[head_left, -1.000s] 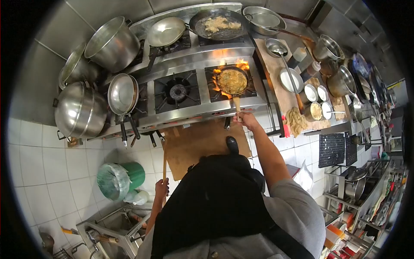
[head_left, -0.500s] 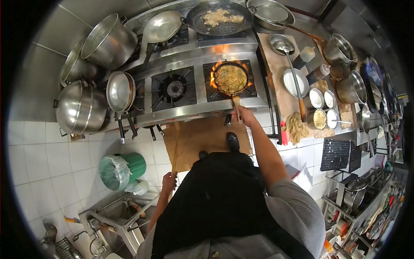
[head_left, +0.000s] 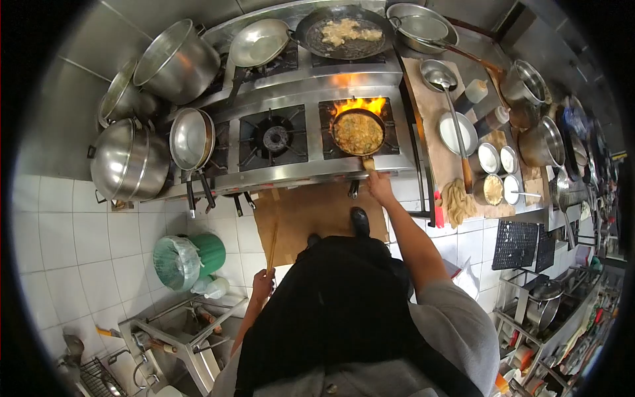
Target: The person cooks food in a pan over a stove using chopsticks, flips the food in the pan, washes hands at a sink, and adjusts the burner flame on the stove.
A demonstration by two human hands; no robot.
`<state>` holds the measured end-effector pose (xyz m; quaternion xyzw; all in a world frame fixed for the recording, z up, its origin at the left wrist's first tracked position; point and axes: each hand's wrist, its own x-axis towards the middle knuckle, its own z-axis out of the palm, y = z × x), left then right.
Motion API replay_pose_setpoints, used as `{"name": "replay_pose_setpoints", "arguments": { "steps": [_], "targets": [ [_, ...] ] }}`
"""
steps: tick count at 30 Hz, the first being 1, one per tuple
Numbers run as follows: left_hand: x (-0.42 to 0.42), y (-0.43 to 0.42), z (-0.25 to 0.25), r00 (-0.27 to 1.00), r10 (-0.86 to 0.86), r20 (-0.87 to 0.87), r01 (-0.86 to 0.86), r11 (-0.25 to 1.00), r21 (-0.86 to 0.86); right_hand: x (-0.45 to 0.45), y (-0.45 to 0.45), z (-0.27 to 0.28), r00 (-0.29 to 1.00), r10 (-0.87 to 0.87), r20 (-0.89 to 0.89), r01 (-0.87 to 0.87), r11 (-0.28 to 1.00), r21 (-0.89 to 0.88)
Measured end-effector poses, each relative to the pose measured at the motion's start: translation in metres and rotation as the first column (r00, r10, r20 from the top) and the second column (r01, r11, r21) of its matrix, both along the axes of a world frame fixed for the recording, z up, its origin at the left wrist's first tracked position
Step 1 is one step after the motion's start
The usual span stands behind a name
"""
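Observation:
My right hand [head_left: 380, 187] is closed around the handle of a small frying pan [head_left: 368, 160] at the front right burner. Inside the pan lies a browned, lumpy egg-like mixture [head_left: 358, 131]. Orange flames [head_left: 361, 106] rise behind the pan's far rim. Low on my left side, my left hand [head_left: 262, 284] grips a pair of long wooden chopsticks [head_left: 272, 246], their tips pointing up and away from the pan.
A wok [head_left: 317, 47] with fried pieces in oil sits at the back. Steel pots [head_left: 177, 66] and pans [head_left: 188, 139] stand left. On the right side shelf are a ladle [head_left: 456, 122], bottles, small containers and a cloth [head_left: 456, 202]. A lined green bin [head_left: 210, 253] stands on the floor.
The frying pan has come slightly toward me over the burner, and the flames now rise higher behind it instead of around its sides. My left hand still holds the chopsticks low.

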<state>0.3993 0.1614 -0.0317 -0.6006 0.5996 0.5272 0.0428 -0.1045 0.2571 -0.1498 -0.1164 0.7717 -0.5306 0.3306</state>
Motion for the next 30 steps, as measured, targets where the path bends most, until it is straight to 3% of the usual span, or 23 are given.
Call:
{"name": "replay_pose_setpoints", "arguments": {
  "steps": [2, 3, 6, 7, 11, 14, 19, 21, 23, 25, 27, 28, 30],
  "targets": [
    [0.01, -0.002, -0.011, 0.996, 0.057, -0.061, -0.054, 0.997, 0.057, 0.009, 0.015, 0.042, 0.964, -0.058, 0.261, 0.081, 0.994, -0.078],
    [0.007, -0.003, -0.006, 0.999, 0.037, -0.027, -0.036, 0.999, 0.018, 0.01, 0.018, 0.047, 0.962, -0.082, 0.259, 0.111, 0.989, -0.102],
    [0.014, -0.012, -0.013, 0.999, 0.041, -0.029, -0.04, 0.999, 0.029, 0.016, 0.004, 0.022, 0.978, -0.179, 0.108, 0.186, 0.98, -0.065],
    [0.017, -0.015, -0.018, 0.998, 0.052, -0.04, -0.05, 0.998, 0.047, 0.005, -0.002, -0.029, 0.986, -0.143, -0.083, 0.137, 0.988, -0.072],
    [0.029, -0.028, -0.029, 0.995, 0.052, -0.084, -0.049, 0.998, 0.042, 0.013, -0.01, 0.022, 0.989, -0.133, -0.068, 0.132, 0.991, -0.028],
    [0.039, -0.033, -0.025, 0.973, 0.148, -0.178, -0.126, 0.983, 0.13, 0.026, -0.028, 0.017, 0.983, -0.175, -0.053, 0.174, 0.984, -0.03],
    [0.052, -0.03, -0.02, 0.983, 0.16, -0.085, -0.151, 0.983, 0.104, 0.024, -0.039, -0.024, 0.988, -0.151, -0.039, 0.148, 0.987, -0.065],
    [0.06, -0.025, -0.018, 0.986, 0.154, -0.068, -0.148, 0.986, 0.082, 0.029, -0.05, -0.065, 0.945, -0.065, -0.321, 0.039, 0.996, -0.085],
    [0.064, -0.016, -0.014, 0.988, 0.145, -0.057, -0.143, 0.989, 0.041, 0.039, -0.056, -0.073, 0.874, -0.048, -0.483, 0.023, 0.998, -0.057],
    [0.065, -0.01, -0.016, 0.988, 0.149, -0.037, -0.148, 0.989, 0.021, 0.062, -0.068, -0.047, 0.836, -0.095, -0.54, 0.102, 0.995, -0.017],
    [0.073, -0.004, -0.021, 0.981, 0.186, -0.058, -0.184, 0.982, 0.044, 0.087, -0.078, 0.009, 0.974, -0.167, -0.155, 0.164, 0.986, -0.033],
    [0.076, -0.002, -0.021, 0.981, 0.183, -0.064, -0.179, 0.982, 0.058, 0.097, -0.084, 0.027, 0.979, -0.196, 0.053, 0.197, 0.98, -0.027],
    [0.078, 0.0, -0.017, 0.982, 0.172, -0.074, -0.165, 0.982, 0.086, 0.111, -0.099, 0.029, 0.993, -0.116, -0.035, 0.115, 0.992, -0.047]
  ]
}}
